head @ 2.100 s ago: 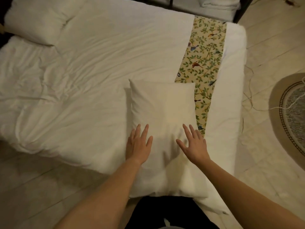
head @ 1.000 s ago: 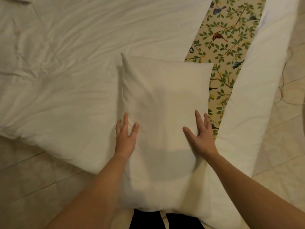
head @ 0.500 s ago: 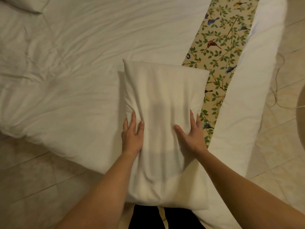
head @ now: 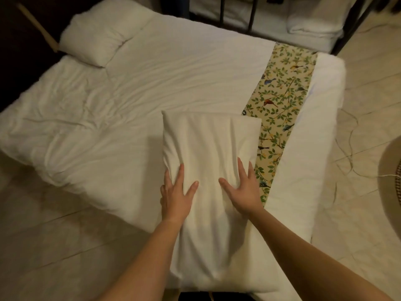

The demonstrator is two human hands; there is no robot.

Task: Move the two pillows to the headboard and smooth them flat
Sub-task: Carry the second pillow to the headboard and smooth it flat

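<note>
Pillow point(head: 208, 153) under both hands lies at the near edge of the bed point(head: 152, 83), by the floral runner point(head: 280, 101), its long axis running from 6 o'clock at the person's body toward 12 o'clock. The near end overhangs the mattress edge.

Left hand point(head: 176, 196) grips the pillow's left edge, fingers pressed into bunched fabric, thumb spread onto the top face. Right hand point(head: 243, 190) does the same on the right side, fingers curled into the fabric toward the runner. Both hands are partly closed on the pillow, gathering it inward; creases radiate from each hold. Neither hand is clearly nearer; they sit level on opposite sides, roughly mid-length, with most of the free pillow ahead of them toward 12 o'clock.

Second pillow point(head: 95, 38) lies at about 10 o'clock, at the far-left corner of the bed, well apart from the hands, dented and askew. The dark area beside it suggests the headboard end, though no headboard is plainly visible.

Judgement: the held pillow is not yet placed. The move turns on carrying it toward 10 o'clock and rotating its long axis to lie along that end. Risk: dragging would rumple the already creased cover.

Containers: none in view.
</note>
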